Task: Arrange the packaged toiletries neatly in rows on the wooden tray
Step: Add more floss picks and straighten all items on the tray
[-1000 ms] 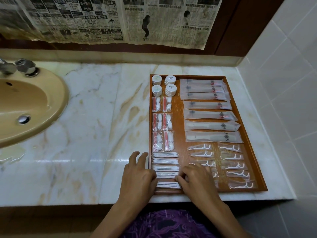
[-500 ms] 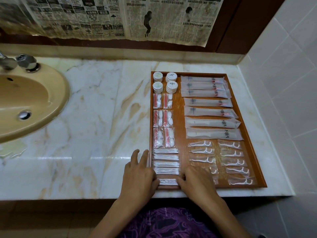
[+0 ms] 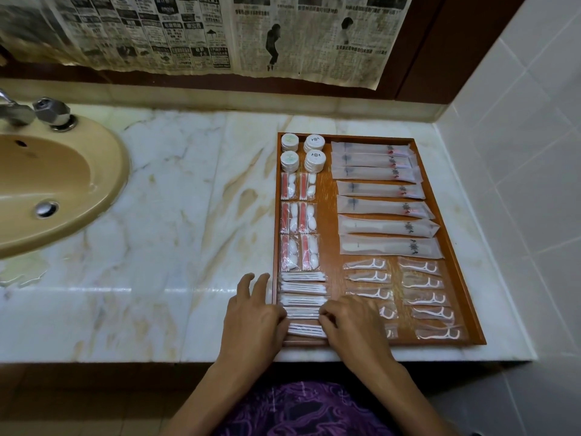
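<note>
The wooden tray (image 3: pixel 466 298) lies on the marble counter, filled with rows of packaged toiletries. Round soaps (image 3: pixel 303 152) sit at its far left, red-and-white packets (image 3: pixel 298 220) below them, and cotton swab packets (image 3: pixel 303 287) at the near left. Long sachets (image 3: pixel 385 209) fill the far right, with floss picks (image 3: pixel 421 287) below them. My left hand (image 3: pixel 251 322) rests on the counter by the tray's left rim, fingers straight, thumb at the nearest swab packets (image 3: pixel 306 329). My right hand (image 3: pixel 353 325) presses bent fingertips against their right ends and covers some floss picks.
A tan sink (image 3: pixel 59 184) with a metal tap (image 3: pixel 52 113) takes up the counter's left. Bare marble counter (image 3: pixel 176 234) lies between sink and tray. A tiled wall (image 3: pixel 518 171) stands close on the right. Newspaper (image 3: pixel 220 33) hangs at the back.
Both hands have slid slightly toward the tray's near edge along the swab packets. The right hand's fingertips have closed in on the packets' right ends.
</note>
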Tool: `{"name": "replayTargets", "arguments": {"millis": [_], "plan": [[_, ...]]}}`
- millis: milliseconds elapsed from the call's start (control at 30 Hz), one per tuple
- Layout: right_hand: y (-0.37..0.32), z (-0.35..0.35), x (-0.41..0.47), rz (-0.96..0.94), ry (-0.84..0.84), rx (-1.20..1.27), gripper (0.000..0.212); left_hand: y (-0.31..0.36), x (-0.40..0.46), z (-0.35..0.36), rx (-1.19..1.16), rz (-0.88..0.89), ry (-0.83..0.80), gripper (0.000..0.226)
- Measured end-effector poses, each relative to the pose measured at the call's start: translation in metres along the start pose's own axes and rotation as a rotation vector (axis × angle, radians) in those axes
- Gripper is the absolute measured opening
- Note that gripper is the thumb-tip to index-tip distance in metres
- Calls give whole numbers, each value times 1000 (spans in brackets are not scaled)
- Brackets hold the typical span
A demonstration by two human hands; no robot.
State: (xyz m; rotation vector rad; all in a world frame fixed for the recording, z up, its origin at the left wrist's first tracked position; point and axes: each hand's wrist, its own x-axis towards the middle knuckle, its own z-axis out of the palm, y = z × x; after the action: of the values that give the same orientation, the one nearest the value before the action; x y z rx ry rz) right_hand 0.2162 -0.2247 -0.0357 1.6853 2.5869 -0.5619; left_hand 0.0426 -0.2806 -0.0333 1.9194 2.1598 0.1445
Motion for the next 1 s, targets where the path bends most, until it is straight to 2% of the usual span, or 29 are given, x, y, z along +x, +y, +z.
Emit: {"name": "replayTargets", "arguments": {"millis": [367,633,733,867,1000], "plan": [[3,3,-1,-55,43,15,14,3,-2,-4,-12,-16,-81,30],[5,-1,7,-89,163,1,8,0,8,-11,-45,-26,64,8],[5,-2,13,-117,156,-2,6,-1,14,-9,-26,-20,75,16],[4,3,16,-130,86,-18,22,-1,17,-6,-10,-37,-2,26],[5,3,17,-124,88,-3,21,1,17,-9,-13,-38,-23,27]]}}
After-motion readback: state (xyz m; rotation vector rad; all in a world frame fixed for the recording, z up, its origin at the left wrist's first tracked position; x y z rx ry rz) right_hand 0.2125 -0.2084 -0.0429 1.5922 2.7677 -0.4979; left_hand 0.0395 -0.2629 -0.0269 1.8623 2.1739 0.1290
